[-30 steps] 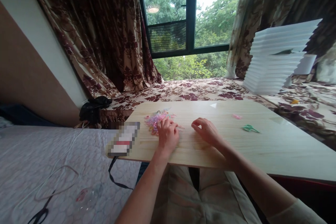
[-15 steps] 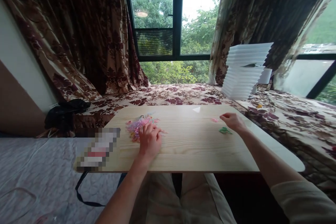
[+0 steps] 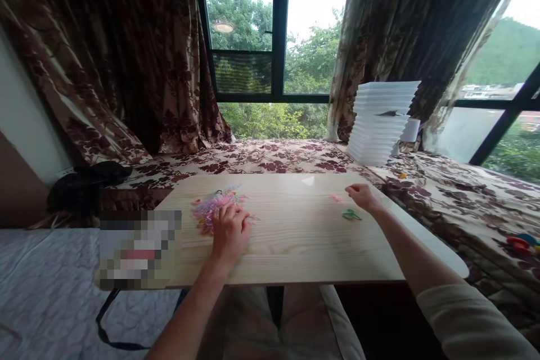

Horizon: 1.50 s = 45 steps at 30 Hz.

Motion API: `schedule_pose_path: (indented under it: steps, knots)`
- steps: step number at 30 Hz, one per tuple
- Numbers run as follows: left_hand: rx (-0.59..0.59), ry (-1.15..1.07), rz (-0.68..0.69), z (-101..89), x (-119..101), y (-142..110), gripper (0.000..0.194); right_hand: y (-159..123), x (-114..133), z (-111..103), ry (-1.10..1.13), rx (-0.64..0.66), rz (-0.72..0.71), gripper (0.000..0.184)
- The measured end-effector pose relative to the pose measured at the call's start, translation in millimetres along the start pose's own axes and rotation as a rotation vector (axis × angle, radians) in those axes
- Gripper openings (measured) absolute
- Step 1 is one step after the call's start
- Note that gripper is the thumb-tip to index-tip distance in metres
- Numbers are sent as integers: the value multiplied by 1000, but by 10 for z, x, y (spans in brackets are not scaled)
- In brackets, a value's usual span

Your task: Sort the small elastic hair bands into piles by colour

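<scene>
A loose pile of small, thin, pastel-coloured plastic pieces (image 3: 206, 214), pink, purple and yellow, lies on the left of the light wooden table (image 3: 291, 236). My left hand (image 3: 231, 230) rests over the pile's right side, fingers slightly apart and bent down onto it; the fingertips are partly hidden. On the right, my right hand (image 3: 363, 197) is closed in a pinch just above the tabletop. Whatever it may hold is too small to make out. Beside its fingertips lies a small pink cluster (image 3: 336, 198); nearer to me sits a small green cluster (image 3: 351, 214).
A blurred-out object (image 3: 141, 247) covers the table's left corner, with a black strap (image 3: 103, 326) hanging below. Beyond the table, a stack of white foam sheets (image 3: 379, 124) stands on the floral-covered ledge (image 3: 270, 157). A black bag (image 3: 80, 191) lies at the left.
The whole view has shifted slightly, so the table sits a little lower and farther left. Both hands hold nearly the same places by the pile and the pink cluster.
</scene>
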State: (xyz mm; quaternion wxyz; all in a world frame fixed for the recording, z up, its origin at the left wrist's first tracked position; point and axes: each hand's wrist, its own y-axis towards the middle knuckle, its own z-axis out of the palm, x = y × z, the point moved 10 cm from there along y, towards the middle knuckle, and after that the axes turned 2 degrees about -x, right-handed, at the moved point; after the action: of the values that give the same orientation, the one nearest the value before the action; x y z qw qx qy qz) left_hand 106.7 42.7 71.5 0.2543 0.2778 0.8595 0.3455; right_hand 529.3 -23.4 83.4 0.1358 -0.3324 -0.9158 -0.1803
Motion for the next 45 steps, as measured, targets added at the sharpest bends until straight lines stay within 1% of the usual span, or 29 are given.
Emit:
schedule_pose_path:
  steps: [2, 5, 7, 9, 10, 14, 17, 21, 25, 27, 29, 31, 32, 35, 37, 39, 41, 43, 45]
  knots:
    - [-2, -2, 1, -6, -5, 2, 23, -15, -22, -14, 18, 5, -36, 33]
    - [4, -2, -2, -7, -5, 5, 23, -44, -6, 22, 39, 25, -107, 29]
    - [6, -5, -4, -6, -2, 5, 23, -52, 12, 55, 36, 34, -139, 35]
    - [2, -11, -4, -6, 3, 5, 23, -44, 19, 98, 19, 50, -145, 43]
    - [0, -13, -5, -3, 7, 4, 23, -36, 21, 125, 9, 65, -141, 45]
    - [9, -12, -11, 18, 20, 0, 22, 4, 56, 229, -41, 116, -104, 33]
    - [13, -7, -19, 17, 22, -1, 22, 28, 119, 256, -71, 109, -80, 27]
    - [6, -4, -19, -7, 7, 4, 22, 67, 184, 207, -79, 90, -64, 24]
    - [6, -13, -22, -6, 11, 10, 22, 115, 221, 34, -25, 58, -94, 21]
    - [7, -13, -33, 3, 31, 11, 22, 94, 279, -32, 19, 48, -128, 20]
    - [5, -11, -64, 5, 70, 11, 22, 9, 410, -20, 66, 48, -174, 22]
    - [0, -13, -106, -2, 116, 10, 22, -160, 663, 90, 141, 64, -253, 24]
    - [1, -16, -124, -3, 135, 10, 22, -277, 834, 172, 192, 75, -303, 24]
    - [-9, -14, -156, -19, 173, 11, 23, -724, 1455, 429, 420, 115, -482, 21]
    - [-22, -11, -168, -32, 194, 12, 24, -1008, 1809, 606, 500, 147, -538, 20]
    - [-34, -13, -180, -41, 223, 9, 25, -1238, 2081, 730, 550, 153, -583, 21]
    - [-45, -18, -197, -47, 263, 6, 26, -1377, 2219, 790, 574, 109, -597, 24]
    - [-50, -27, -209, -50, 295, 5, 27, -1452, 2257, 812, 572, 51, -608, 26]
    - [-50, -38, -213, -52, 309, 8, 27, -1487, 2253, 828, 555, 22, -626, 26]
